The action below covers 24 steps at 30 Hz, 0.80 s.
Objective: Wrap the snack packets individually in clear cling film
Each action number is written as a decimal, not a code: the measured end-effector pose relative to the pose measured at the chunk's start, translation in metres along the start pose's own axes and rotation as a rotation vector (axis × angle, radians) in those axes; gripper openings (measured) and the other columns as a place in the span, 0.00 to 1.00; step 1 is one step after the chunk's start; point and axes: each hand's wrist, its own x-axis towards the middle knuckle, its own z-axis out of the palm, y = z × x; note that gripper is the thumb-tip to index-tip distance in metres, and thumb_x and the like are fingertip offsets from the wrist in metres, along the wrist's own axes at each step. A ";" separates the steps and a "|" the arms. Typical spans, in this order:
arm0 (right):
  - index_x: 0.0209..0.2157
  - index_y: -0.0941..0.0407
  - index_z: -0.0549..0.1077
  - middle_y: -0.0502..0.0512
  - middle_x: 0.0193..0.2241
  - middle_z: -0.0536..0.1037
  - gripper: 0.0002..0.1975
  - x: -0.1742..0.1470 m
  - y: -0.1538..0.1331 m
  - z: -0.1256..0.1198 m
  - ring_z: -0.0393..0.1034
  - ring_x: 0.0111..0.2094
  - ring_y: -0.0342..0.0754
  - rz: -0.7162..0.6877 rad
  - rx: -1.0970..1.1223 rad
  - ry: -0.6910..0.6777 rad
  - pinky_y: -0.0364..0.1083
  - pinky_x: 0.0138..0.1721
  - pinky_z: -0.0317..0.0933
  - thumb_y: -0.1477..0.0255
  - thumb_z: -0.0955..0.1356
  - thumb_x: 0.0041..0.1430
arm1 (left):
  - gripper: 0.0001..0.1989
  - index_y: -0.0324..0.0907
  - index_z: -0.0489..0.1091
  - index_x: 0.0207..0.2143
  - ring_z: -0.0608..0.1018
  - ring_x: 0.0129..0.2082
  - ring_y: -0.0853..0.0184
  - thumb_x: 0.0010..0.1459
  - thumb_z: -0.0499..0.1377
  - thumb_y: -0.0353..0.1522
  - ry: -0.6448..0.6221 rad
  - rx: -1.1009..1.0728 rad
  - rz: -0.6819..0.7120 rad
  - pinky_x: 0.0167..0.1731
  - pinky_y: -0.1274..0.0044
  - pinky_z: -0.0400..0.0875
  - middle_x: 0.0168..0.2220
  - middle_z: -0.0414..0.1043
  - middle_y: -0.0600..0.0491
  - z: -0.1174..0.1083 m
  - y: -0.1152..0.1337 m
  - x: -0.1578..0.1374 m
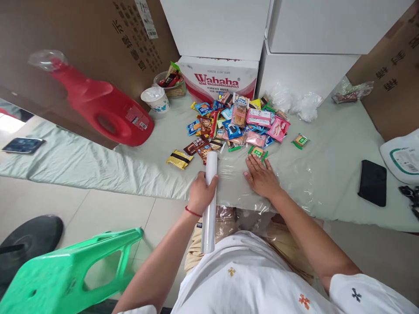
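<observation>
My left hand (202,192) is wrapped round a roll of clear plastic film (209,222), which sticks out past the table's front edge toward my lap. From the roll a sheet of the film (231,181) stretches to the right across the cloth and hangs over the edge. My right hand (262,176) lies flat on it with fingers spread. Just beyond those fingertips is a green-wrapped snack (258,152). A heap of small packaged snacks (237,124) lies behind, with a yellow packet (180,159) to the left and another green-wrapped snack (300,141) to the right.
White boxes (216,26) and a Wahaba-style carton (218,80) line the back. A red jug (108,109), a paper cup (156,99) and a plastic tub (175,85) stand left. A black phone (372,183) and white bottle (402,157) are right. A green stool (72,270) stands below left.
</observation>
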 end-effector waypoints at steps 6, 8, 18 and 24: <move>0.71 0.59 0.55 0.60 0.72 0.53 0.30 -0.001 -0.002 -0.003 0.45 0.73 0.54 0.014 -0.004 0.011 0.65 0.70 0.37 0.62 0.51 0.75 | 0.15 0.43 0.61 0.42 0.79 0.38 0.51 0.65 0.50 0.46 0.260 -0.028 -0.194 0.34 0.68 0.67 0.36 0.74 0.44 -0.024 -0.038 0.001; 0.71 0.60 0.56 0.60 0.71 0.53 0.30 -0.001 -0.002 -0.003 0.45 0.73 0.54 0.002 -0.007 0.018 0.65 0.70 0.37 0.61 0.51 0.75 | 0.16 0.43 0.61 0.43 0.78 0.38 0.52 0.64 0.50 0.46 0.354 0.007 -0.241 0.34 0.68 0.67 0.36 0.73 0.44 -0.049 -0.061 0.002; 0.70 0.59 0.56 0.60 0.71 0.56 0.29 -0.004 0.002 0.003 0.48 0.72 0.55 -0.013 -0.044 0.074 0.66 0.69 0.40 0.61 0.52 0.75 | 0.21 0.43 0.71 0.42 0.76 0.35 0.60 0.58 0.57 0.49 0.243 0.063 -0.124 0.36 0.72 0.67 0.33 0.75 0.50 -0.109 -0.107 0.056; 0.70 0.58 0.57 0.62 0.71 0.56 0.29 -0.002 0.002 0.003 0.49 0.71 0.57 -0.021 -0.021 0.087 0.67 0.69 0.40 0.61 0.54 0.74 | 0.28 0.34 0.68 0.54 0.77 0.50 0.48 0.62 0.58 0.47 0.265 0.214 -0.228 0.48 0.63 0.69 0.46 0.77 0.39 -0.128 -0.140 0.120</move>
